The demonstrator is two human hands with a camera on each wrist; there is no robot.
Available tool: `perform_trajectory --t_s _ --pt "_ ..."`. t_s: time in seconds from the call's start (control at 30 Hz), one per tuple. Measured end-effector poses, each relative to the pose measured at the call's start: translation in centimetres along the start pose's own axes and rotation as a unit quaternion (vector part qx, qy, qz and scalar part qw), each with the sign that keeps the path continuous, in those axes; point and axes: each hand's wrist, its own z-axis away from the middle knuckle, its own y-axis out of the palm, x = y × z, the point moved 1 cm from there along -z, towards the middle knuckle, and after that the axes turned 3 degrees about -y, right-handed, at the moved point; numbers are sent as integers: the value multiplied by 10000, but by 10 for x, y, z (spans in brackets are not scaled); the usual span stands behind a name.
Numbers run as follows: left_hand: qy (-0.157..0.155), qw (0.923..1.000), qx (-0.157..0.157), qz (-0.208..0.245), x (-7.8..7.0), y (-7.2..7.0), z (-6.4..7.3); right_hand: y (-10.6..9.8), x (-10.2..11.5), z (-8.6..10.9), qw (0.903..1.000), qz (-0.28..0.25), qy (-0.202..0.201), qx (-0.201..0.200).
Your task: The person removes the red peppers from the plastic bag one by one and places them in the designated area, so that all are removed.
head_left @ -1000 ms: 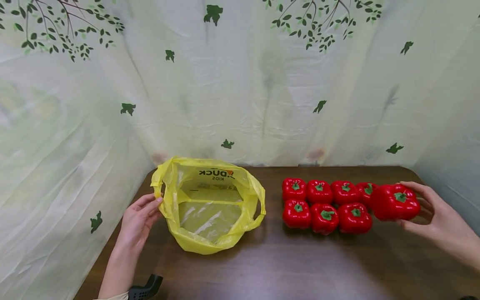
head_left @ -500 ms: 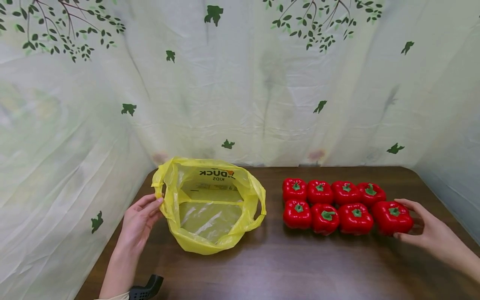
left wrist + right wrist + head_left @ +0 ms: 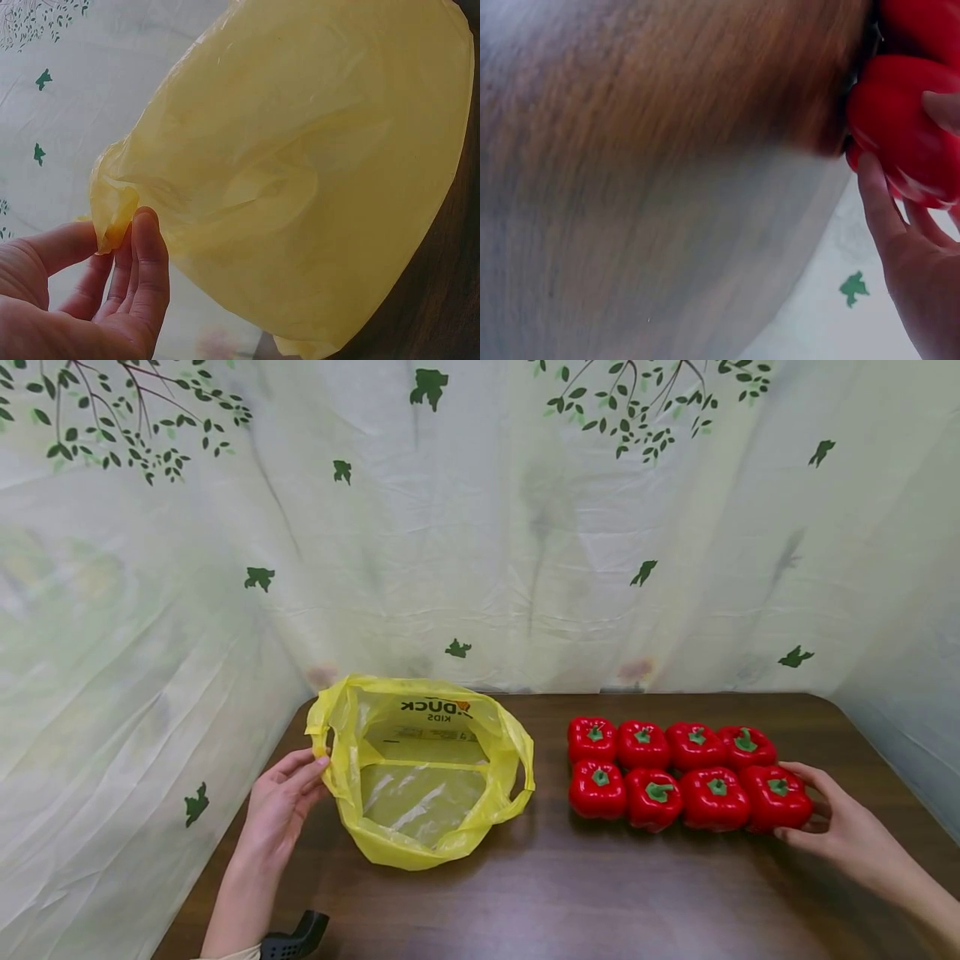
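Observation:
A yellow plastic bag (image 3: 427, 852) stands on the table with its mouth spread wide, showing an inside with nothing in it. My left hand (image 3: 281, 802) pinches the bag's left handle between thumb and fingers, which the left wrist view shows close up at the gathered plastic (image 3: 116, 214). At the right, my right hand (image 3: 843, 818) grips a red bell pepper (image 3: 776, 802) with a green stem, thumb on the near side and fingers on the far side. That pepper sits at the right end of the front row, against its neighbour (image 3: 716, 802).
Several other red bell peppers (image 3: 592, 739) stand in two rows, stems up, right of the bag. The dark wooden table (image 3: 570, 893) extends in front of them. A pale leaf-printed curtain (image 3: 525, 568) hangs behind and at both sides. A black strap device (image 3: 296, 937) is on the left wrist.
My right hand has brought its pepper down and leftward from above the back row to the end of the front row. The left hand and bag have stayed put.

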Motion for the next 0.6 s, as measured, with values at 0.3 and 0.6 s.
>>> perform_trajectory --t_s 0.3,0.6 --pt "-17 10000 6 -7 0 0 0 1 0 3 9999 -118 100 41" --pt "-1 9999 88 59 2 1 -1 -1 -1 9 9999 7 58 -88"
